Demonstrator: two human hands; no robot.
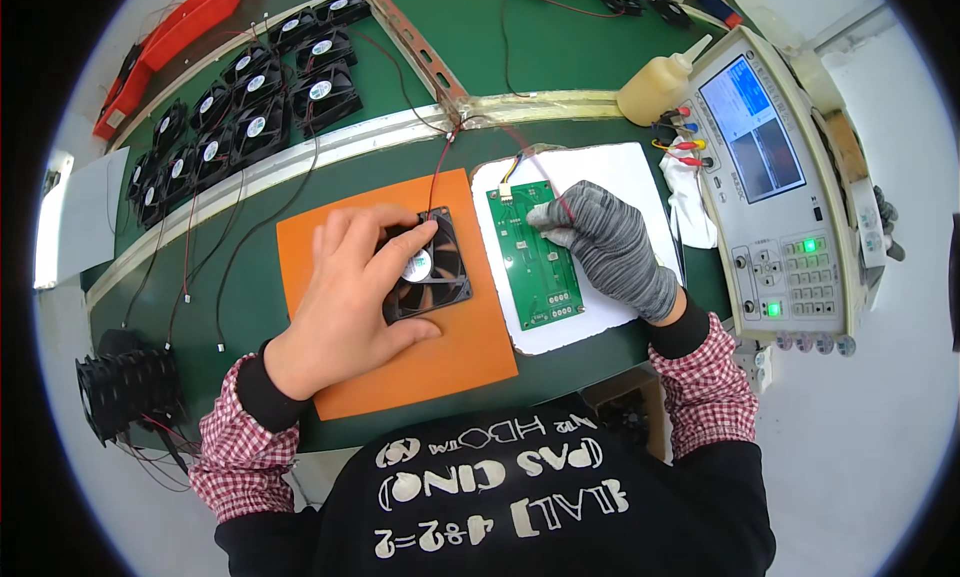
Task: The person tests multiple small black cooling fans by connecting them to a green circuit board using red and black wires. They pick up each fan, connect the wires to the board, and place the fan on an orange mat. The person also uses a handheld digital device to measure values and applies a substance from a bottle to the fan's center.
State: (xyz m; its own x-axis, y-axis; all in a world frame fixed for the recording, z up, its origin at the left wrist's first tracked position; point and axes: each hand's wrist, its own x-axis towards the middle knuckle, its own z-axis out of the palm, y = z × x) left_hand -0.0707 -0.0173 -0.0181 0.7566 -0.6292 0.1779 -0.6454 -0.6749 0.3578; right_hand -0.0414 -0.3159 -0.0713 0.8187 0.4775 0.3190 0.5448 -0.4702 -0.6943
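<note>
A black square cooling fan [450, 277] with a pale round label lies on an orange sheet [460, 347]. My bare left hand [350, 277] spans it, index finger along its upper side and thumb by its lower edge. To the right, a green circuit board [540, 287] rests on a white pad [620, 167]. My right hand [605, 239], in a grey knit glove, is over the board's upper part with fingertips pinched together; what they hold is hidden. From the fan a thin red wire [437, 172] runs up, and a reddish strand reaches toward the glove.
Several black fans [255, 127] with trailing wires stand at the far left. More fans are stacked [125, 387] at the near left. A metal bar [410, 47] crosses the bench's back. A tester with a screen [755, 137] and a yellowish squeeze bottle [655, 89] stand at the right.
</note>
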